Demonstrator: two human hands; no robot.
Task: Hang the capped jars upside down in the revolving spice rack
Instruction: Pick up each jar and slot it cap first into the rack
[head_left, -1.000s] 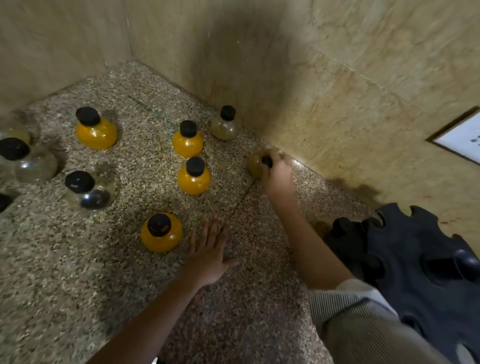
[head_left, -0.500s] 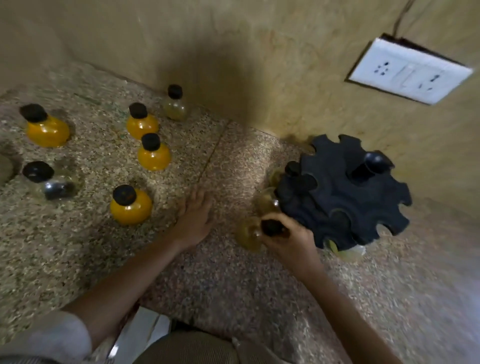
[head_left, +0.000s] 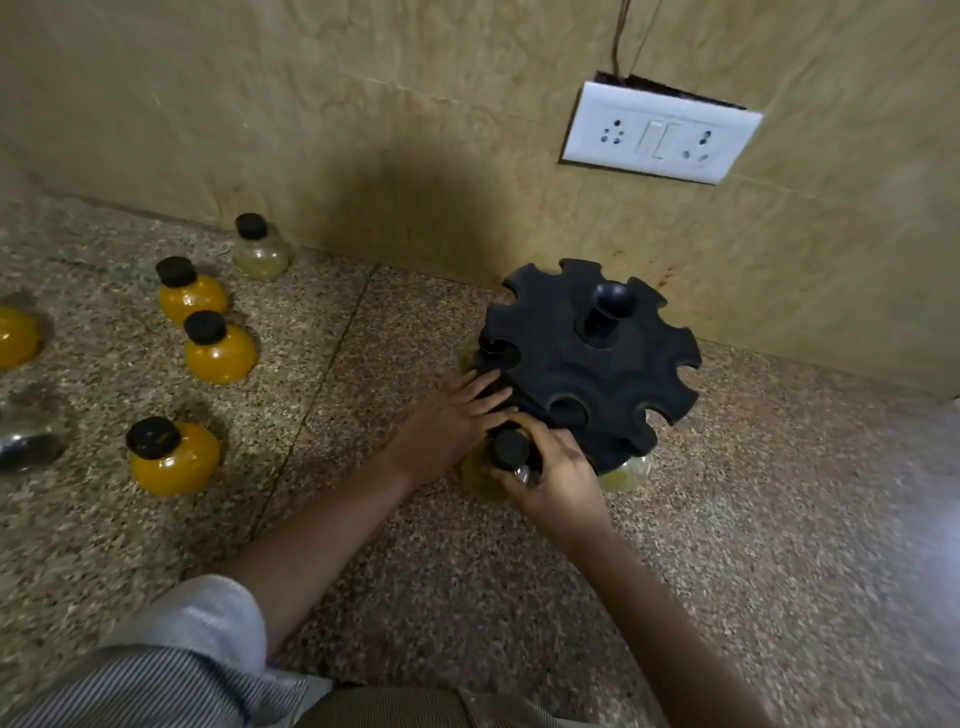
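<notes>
Held jar: a pale-yellow jar (head_left: 480, 475) with a black cap (head_left: 509, 448) was seen at the near-left edge of the black revolving rack (head_left: 592, 358), cap uppermost, its body low against the speckled counter (head_left: 753, 519).
Right hand: the right hand (head_left: 553, 467) was closed around the jar's neck and cap, fingers curled over it; the jar was gripped just beside the rack's lower tier.
Left hand: the left hand (head_left: 449, 418) was laid flat and open-fingered against the rack's left side, fingertips touching the black edge; nothing was grasped.
Rack contents: one yellowish jar (head_left: 626, 473) was seen hanging under the near rim.
Loose jars: three orange jars (head_left: 174, 457) (head_left: 221, 351) (head_left: 192, 296) and one pale jar (head_left: 260, 252) were left standing well apart to the left.
</notes>
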